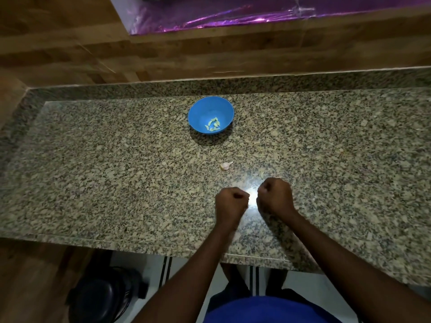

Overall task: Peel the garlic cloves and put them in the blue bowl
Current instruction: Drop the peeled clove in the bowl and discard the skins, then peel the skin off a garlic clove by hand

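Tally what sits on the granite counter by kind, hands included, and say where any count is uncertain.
blue bowl: 1
peeled cloves in the bowl: about 6, too small to be sure
unpeeled garlic piece on the counter: 1
left hand, fingers curled, contents hidden: 1
right hand, fingers curled, contents hidden: 1
Total: about 10
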A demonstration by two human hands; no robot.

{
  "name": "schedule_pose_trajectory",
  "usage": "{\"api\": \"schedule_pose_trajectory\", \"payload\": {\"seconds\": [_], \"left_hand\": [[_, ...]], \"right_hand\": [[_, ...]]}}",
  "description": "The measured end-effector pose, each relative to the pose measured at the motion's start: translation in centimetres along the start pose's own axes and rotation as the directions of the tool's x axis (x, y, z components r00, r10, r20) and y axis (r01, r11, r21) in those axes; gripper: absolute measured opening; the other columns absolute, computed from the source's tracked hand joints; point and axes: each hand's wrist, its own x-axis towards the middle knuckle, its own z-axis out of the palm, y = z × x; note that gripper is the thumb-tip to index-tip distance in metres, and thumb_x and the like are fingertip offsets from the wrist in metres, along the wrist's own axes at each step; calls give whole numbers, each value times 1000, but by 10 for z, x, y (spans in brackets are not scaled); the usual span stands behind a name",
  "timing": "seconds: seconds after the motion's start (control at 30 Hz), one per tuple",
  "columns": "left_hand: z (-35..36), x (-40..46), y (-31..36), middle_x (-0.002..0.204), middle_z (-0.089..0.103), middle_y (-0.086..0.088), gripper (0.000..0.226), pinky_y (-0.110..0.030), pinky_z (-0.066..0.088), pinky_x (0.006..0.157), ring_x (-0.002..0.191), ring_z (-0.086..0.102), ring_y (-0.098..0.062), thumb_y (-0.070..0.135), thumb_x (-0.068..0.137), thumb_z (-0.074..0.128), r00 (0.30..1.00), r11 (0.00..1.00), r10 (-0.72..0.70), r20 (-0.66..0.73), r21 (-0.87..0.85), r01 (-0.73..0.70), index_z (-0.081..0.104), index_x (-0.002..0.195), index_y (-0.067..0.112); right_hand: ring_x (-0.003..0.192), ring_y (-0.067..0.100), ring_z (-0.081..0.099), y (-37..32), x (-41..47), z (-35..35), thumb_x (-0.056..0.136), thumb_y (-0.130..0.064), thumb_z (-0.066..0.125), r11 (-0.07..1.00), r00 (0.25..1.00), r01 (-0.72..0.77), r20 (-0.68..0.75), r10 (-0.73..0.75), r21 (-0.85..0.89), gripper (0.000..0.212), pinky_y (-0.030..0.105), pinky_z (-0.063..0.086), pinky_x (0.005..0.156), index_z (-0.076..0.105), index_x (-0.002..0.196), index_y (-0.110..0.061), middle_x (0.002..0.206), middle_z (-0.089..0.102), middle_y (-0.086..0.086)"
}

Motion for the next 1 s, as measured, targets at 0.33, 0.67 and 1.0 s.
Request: {"api": "schedule_pose_trajectory", "payload": {"seconds": [0.33, 0.67, 1.0], "left_hand": [[-103, -49, -32, 83, 76, -9, 10, -22, 56, 66, 74, 70, -15, -4, 90, 67, 898, 429, -433, 83, -857, 286, 74, 92, 3], [-255, -123, -115, 79, 72, -8, 9, -18, 56, 63, 68, 70, -11, -9, 92, 61, 808, 165, -539, -239, -970, -177, 68, 92, -2], [-425, -231, -292, 73, 73, -6, 14, -16, 56, 62, 67, 70, -10, -10, 93, 58, 697, 82, -629, -345, -921, -381, 69, 90, -2]], "right_hand": [[69, 31, 62, -96, -45, 36, 84, 5, 69, 710, 857, -421, 504, 107, 565, 6, 38, 53, 69, 74, 82, 3, 76, 70, 21], [56, 20, 56, -257, -143, 138, 83, 15, 60, 808, 633, -351, 756, -168, 474, 15, 26, 52, 54, 71, 82, 4, 67, 67, 10], [40, 12, 55, -377, -305, 331, 91, 12, 54, 911, 481, -227, 853, -203, 345, 22, 18, 45, 43, 66, 79, -1, 46, 61, 3]]}}
